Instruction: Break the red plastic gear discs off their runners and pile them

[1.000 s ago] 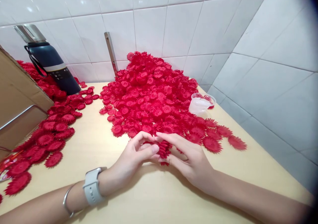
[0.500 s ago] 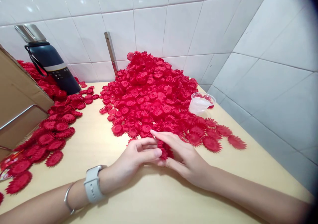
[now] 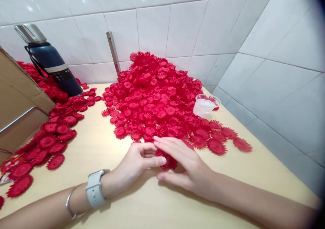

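At the front edge of the pile, my left hand (image 3: 139, 161) pinches a red paper-like flower (image 3: 169, 162) between thumb and fingers; several layers may be stacked there. My right hand (image 3: 189, 158) curves over the far side of that flower, fingers stretched out and touching or nearly touching it. Its thumb sits lower, apart from the fingers. Right behind both hands rises a big pile of red flowers (image 3: 152, 97) with fringed edges. A grey watch (image 3: 95, 189) and a silver bangle (image 3: 69, 202) are on my left wrist.
A clear plastic cup (image 3: 203, 106) leans at the pile's right side. On the left stand a dark blue flask (image 3: 57, 65) and a cardboard box (image 3: 20, 104), with more red flowers (image 3: 54, 141) strewn beside them. A metal strip (image 3: 113, 53) rests against the tiled wall (image 3: 154, 29).
My right thumb has dropped away from my left fingers, opening the right hand. The flower has shifted slightly and shows more between the hands. My left hand stays nearly in place.
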A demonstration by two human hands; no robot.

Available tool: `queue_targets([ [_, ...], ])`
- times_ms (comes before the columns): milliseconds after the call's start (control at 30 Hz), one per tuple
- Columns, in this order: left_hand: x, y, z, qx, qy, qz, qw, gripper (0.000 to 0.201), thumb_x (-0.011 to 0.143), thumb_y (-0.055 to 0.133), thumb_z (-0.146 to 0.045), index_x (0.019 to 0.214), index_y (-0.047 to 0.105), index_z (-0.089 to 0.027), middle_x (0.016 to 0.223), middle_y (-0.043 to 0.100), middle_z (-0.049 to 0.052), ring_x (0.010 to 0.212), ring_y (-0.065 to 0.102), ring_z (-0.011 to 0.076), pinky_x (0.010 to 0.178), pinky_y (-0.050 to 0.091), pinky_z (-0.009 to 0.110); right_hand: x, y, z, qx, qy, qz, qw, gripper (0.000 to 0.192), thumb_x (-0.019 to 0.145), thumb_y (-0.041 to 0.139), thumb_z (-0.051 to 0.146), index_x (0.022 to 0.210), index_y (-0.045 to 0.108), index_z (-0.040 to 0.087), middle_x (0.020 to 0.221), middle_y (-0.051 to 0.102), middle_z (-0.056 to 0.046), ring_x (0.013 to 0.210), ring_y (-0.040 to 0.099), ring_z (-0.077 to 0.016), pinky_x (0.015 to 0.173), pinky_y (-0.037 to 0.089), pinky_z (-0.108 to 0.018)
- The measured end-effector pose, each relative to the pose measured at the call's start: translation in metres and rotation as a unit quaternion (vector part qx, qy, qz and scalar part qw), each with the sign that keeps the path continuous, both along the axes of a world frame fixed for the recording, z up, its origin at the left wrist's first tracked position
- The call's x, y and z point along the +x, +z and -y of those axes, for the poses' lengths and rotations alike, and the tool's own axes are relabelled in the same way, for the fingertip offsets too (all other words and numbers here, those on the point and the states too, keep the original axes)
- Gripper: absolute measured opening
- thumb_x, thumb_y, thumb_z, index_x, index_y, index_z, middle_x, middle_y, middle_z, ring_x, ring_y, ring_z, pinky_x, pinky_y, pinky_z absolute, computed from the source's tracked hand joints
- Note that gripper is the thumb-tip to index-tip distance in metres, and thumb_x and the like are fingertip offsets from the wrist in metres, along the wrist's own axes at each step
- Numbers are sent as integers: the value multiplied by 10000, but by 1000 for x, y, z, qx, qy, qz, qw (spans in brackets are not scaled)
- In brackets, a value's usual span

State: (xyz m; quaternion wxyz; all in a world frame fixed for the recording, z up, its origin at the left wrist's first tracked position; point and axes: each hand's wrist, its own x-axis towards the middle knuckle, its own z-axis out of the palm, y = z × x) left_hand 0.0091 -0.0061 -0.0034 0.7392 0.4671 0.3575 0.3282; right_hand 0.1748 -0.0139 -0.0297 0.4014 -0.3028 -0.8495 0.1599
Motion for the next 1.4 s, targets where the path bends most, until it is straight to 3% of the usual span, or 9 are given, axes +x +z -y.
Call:
queue_targets([
  [167, -1, -3, -2, -33, -4, 22, 999, 241, 660, 674, -97, 898, 667, -140, 766, 680, 25, 695, 612, 105, 678, 485, 203, 2, 5, -1, 25, -22, -29, 999, 322, 778, 538, 93, 1097, 524, 131, 970, 639, -111, 923, 547, -202, 777, 482, -344],
  [367, -1, -3, 0, -41, -17, 35, 998, 174, 695, 645, -104, 865, 675, -129, 769, 698, 38, 707, 630, 117, 687, 499, 214, 4, 9, 1, 68, -18, -42, 997, 294, 775, 494, 21, 1043, 557, 126, 915, 655, -111, 898, 558, -194, 739, 495, -328],
  [567, -1, -2, 1, -44, -32, 31, 998, 132, 705, 635, -118, 827, 686, -119, 794, 694, 46, 730, 619, 117, 715, 481, 213, 4, 8, 4, 59, -41, -68, 995, 247, 763, 513, 31, 969, 583, 147, 868, 653, -97, 841, 577, -187, 705, 503, -324],
  [667, -2, -1, 1, -47, -24, 26, 998, 135, 711, 631, -137, 831, 685, -110, 773, 686, 53, 717, 613, 121, 706, 474, 222, 2, 10, 2, -4, -46, -74, 996, 169, 760, 555, 90, 909, 587, 164, 841, 651, -79, 786, 592, -178, 670, 510, -309],
  [800, -1, 1, 0, -35, 24, 11, 999, 218, 668, 663, -103, 880, 674, -150, 731, 672, 18, 669, 594, 101, 654, 467, 200, 0, 11, -1, -68, -49, -52, 995, 431, 664, 692, 274, 1048, 523, 175, 974, 615, -103, 884, 581, -215, 737, 509, -343],
  [1033, 0, 2, 0, 6, 25, -41, 999, 56, 626, 682, -80, 666, 654, -109, 622, 629, 1, 570, 538, 78, 555, 424, 171, 1, 6, 2, -11, -41, -26, 999, 578, 672, 683, 321, 1174, 437, 175, 1067, 580, -126, 1013, 527, -241, 849, 458, -386],
  [1133, 0, 1, 1, 11, 16, -44, 999, 48, 643, 675, -111, 688, 658, -104, 625, 625, 12, 570, 544, 91, 561, 430, 189, -1, 5, 3, 23, -17, -14, 1000, 630, 656, 692, 329, 1194, 417, 155, 1095, 572, -133, 1056, 493, -256, 873, 434, -406],
  [1267, 0, 0, -1, -17, 19, -7, 1000, 221, 663, 668, -141, 884, 658, -134, 719, 656, 36, 645, 591, 125, 629, 461, 228, -2, 8, 3, 17, -34, -29, 999, 420, 732, 620, 200, 1126, 476, 164, 1028, 604, -109, 990, 528, -228, 825, 458, -379],
  [1400, 0, 0, -1, -34, 14, 23, 999, 244, 705, 640, -200, 942, 646, -141, 815, 672, 66, 722, 614, 155, 723, 477, 295, 0, 13, 2, -27, -63, -67, 995, 249, 767, 553, 114, 1010, 553, 171, 942, 624, -93, 881, 565, -201, 747, 486, -341],
])
